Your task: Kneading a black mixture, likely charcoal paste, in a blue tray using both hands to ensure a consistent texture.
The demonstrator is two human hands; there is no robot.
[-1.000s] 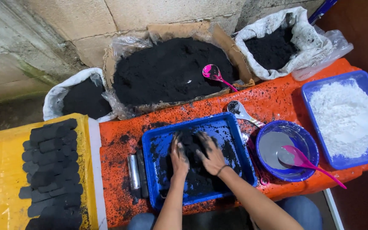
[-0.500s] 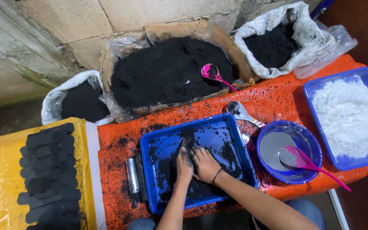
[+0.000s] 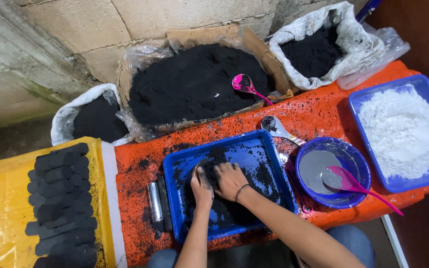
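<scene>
Matt, crumbly black powder (image 3: 227,208) smears the glossy blue plastic tray (image 3: 269,149). The orange bench (image 3: 323,111) looks rough and speckled; the tube (image 3: 154,201) beside the tray is shiny metal.

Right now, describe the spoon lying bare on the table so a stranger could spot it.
Start at the orange table. Between the blue tray and the round blue bowl lies a metal spoon. It is silver with a blackened bowl; the other two spoons are pink plastic.
</scene>
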